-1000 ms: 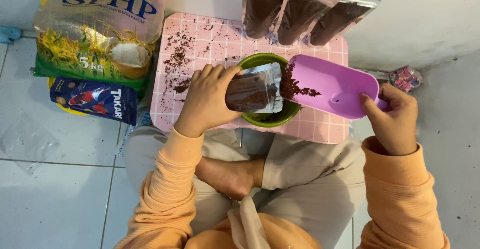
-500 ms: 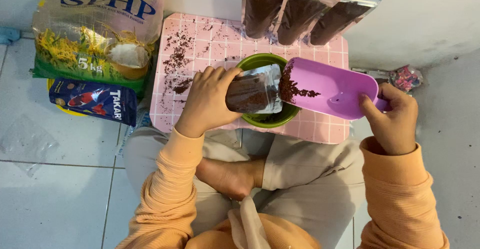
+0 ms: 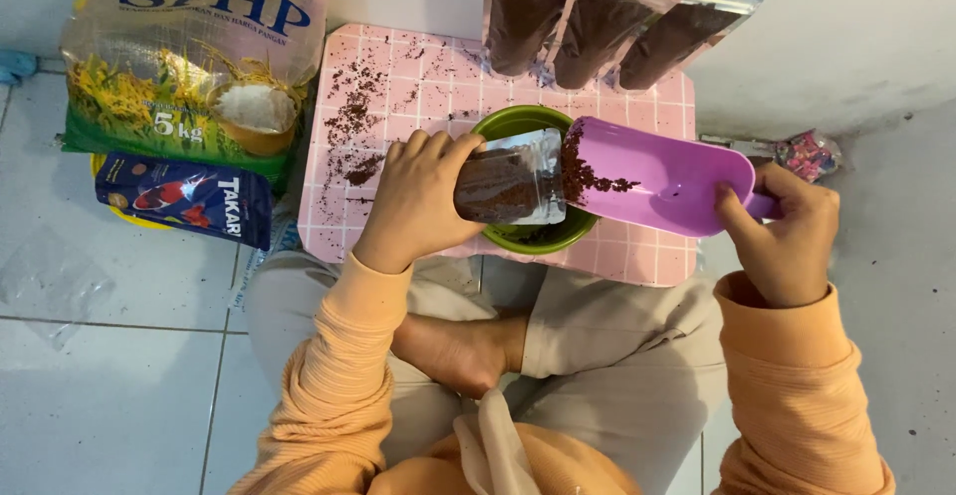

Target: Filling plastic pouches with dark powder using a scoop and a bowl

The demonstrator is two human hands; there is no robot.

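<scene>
We see a clear pouch partly filled with brown granules, held sideways over the green bowl on the pink surface. Our left hand is wrapped around it. Our right hand grips the purple scoop, whose granule-dusted lip seems to touch the pouch's mouth.

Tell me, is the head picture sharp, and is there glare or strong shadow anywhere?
Head view: sharp overall, soft even light, no motion blur. Mild glare on the foil pouch in the left hand and on the three filled pouches. Only faint shadows under the purple scoop held by the right hand.
</scene>
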